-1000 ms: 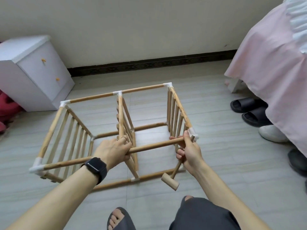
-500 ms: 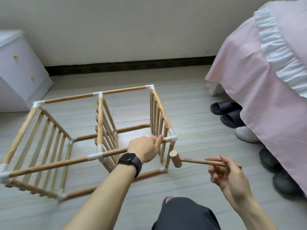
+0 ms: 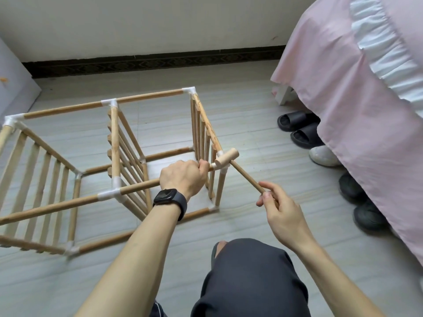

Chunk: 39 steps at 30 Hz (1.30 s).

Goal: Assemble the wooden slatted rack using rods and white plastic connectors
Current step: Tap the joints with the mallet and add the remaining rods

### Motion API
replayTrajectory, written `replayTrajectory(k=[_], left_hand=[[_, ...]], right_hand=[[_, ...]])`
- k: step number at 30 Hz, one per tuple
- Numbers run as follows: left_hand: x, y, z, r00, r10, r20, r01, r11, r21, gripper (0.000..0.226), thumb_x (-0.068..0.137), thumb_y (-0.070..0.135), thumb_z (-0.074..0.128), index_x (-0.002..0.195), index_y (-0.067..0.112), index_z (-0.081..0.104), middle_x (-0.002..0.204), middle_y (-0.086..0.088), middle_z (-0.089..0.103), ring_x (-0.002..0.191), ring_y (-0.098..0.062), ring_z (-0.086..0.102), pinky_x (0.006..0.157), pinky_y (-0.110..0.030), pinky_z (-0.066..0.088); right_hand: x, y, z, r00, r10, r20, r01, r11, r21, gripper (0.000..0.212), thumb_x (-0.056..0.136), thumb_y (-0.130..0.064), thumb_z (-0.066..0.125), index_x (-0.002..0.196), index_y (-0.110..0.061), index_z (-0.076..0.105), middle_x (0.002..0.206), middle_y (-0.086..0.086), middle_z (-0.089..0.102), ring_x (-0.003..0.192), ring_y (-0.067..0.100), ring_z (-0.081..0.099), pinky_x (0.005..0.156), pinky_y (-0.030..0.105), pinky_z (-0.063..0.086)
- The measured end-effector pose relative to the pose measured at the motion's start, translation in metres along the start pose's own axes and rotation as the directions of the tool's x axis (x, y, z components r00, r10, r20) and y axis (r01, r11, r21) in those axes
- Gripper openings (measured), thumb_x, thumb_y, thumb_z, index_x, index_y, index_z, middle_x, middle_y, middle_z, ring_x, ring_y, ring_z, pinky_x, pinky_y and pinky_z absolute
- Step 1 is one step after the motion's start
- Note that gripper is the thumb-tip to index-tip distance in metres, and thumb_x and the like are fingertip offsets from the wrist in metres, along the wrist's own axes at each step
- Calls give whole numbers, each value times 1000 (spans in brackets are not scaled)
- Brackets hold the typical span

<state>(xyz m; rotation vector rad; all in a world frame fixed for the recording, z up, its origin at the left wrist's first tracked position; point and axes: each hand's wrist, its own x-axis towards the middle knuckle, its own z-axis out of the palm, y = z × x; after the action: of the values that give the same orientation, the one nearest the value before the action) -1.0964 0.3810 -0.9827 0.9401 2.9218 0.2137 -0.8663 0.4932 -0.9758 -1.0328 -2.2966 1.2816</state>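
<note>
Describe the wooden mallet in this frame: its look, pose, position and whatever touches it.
The mallet is small and made of pale, unpainted wood: a short cylindrical head on a thin round handle. The right hand grips the handle's lower end, so the handle slants up and left to the head. The head lies on its side at the white corner connector on the rack's near right top corner, at or just above it; contact cannot be confirmed. The left hand holds the adjoining top rod, not the mallet.

Single head-worn wide-angle view, looking forward and down, close over both forearms, across the tiled floor (image 3: 251, 124) toward the far wall (image 3: 160, 24).
</note>
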Motion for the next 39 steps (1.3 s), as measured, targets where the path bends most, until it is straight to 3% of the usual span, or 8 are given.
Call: replayTrajectory(k=[5, 9, 12, 16, 26, 34, 37, 39], left_hand=[[4, 1, 0, 1000, -20, 21, 20, 1000, -9, 57, 96, 51, 20, 75, 20, 63, 62, 1, 47, 56, -19, 41, 54, -34, 25], [4, 0, 0, 1000, -21, 20, 21, 1000, -11, 60, 96, 51, 20, 78, 19, 68, 62, 1, 47, 56, -20, 41, 56, -34, 26], [4, 1, 0, 1000, -11, 13, 11, 1000, -6, 60, 96, 50, 20, 79, 18, 68, 61, 0, 46, 64, -26, 49, 60, -35, 31], [5, 2, 1, 1000, -20, 6, 20, 1000, -17, 60, 95, 49, 21, 77, 16, 68, 63, -1, 48, 67, -29, 51, 60, -35, 32], [3, 4, -1, 999, -42, 16, 42, 998, -43, 55, 95, 47, 23, 68, 17, 60, 62, -2, 50, 55, -21, 41, 55, -34, 27], [3, 4, 0, 999, -37, -1, 36, 998, -52, 55, 96, 48, 21, 60, 19, 52, 60, -2, 50, 54, -20, 42, 49, -31, 21], [1, 4, -1, 999, -31, -13, 30, 997, -70, 54, 96, 47, 22, 58, 20, 48, 60, -2, 49, 54, -20, 42, 49, -31, 19], [1, 5, -1, 1000, -22, -20, 20, 996, -83, 55, 97, 48, 22, 57, 20, 47, 60, -1, 51, 54, -20, 44, 50, -31, 20]], right_hand=[[3, -11, -7, 975, -195, -109, 174, 968, -180, 26, 102, -17, 50, 120, -33, 59, 91, -18, 62, 82, 2, 57, 68, 11, 38], [6, -14, -9, 988, -149, -36, 129, 935, -330, 23, 100, -21, 50, 118, -34, 55, 99, -16, 61, 84, 10, 57, 71, 32, 42], [7, -15, -12, 996, -80, -26, 67, 938, -341, 9, 101, -30, 47, 101, -36, 53, 76, -16, 61, 77, 2, 56, 62, 21, 36], [7, -22, -16, 975, -157, -157, 87, 921, -379, 33, 104, -47, 34, 87, -33, 58, 64, -12, 57, 77, -2, 55, 57, 21, 31], [11, -30, -13, 997, -39, 66, 68, 840, -539, 46, 102, -52, 26, 82, -24, 56, 67, -6, 64, 69, 25, 59, 65, 42, 46], [14, -53, -26, 860, -463, -214, 408, 877, -254, 34, 107, -40, 29, 82, -25, 46, 57, -5, 51, 52, 7, 51, 48, 13, 32], [11, -38, -14, 975, -180, 127, 220, 765, -605, 37, 106, -47, 23, 86, -23, 42, 54, -6, 45, 55, 20, 51, 54, 35, 34], [14, -32, -19, 983, -139, 118, 182, 740, -648, 37, 106, -49, 25, 85, -25, 46, 55, -4, 50, 59, 24, 55, 53, 37, 33]])
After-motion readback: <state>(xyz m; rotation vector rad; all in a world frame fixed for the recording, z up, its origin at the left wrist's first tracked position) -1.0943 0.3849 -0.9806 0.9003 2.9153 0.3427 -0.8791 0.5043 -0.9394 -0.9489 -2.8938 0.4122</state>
